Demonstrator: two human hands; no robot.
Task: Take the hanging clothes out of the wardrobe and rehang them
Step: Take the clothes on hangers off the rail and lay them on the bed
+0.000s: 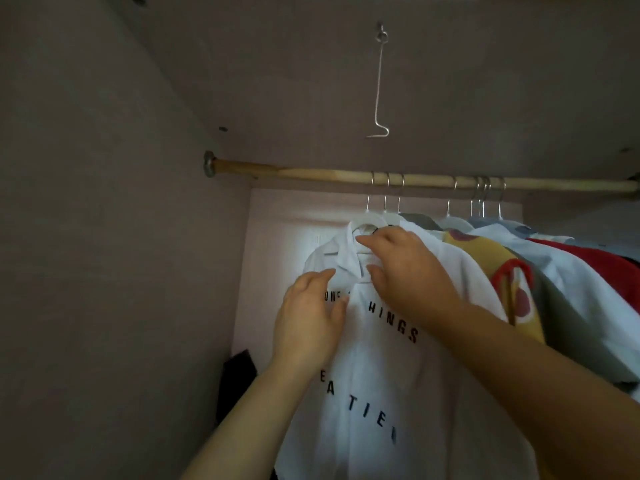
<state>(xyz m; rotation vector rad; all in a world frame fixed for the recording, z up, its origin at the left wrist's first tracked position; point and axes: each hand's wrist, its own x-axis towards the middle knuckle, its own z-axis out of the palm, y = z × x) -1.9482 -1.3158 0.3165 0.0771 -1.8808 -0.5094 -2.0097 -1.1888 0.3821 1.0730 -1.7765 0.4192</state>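
A thin white shirt point(381, 362) with black block letters hangs at the left end of the row on the round wooden rod point(311, 173), on a white hanger point(365, 220). The left hand point(311, 317) pinches its pointed collar tip. The right hand point(408, 271) curls its fingers on the collar at the hanger's neck, just beside a yellow patterned garment point(491, 251).

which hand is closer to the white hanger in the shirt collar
Right. The right hand pinches the white shirt at its collar, right at the white hanger; the left hand grips the shirt front lower down, to the left.
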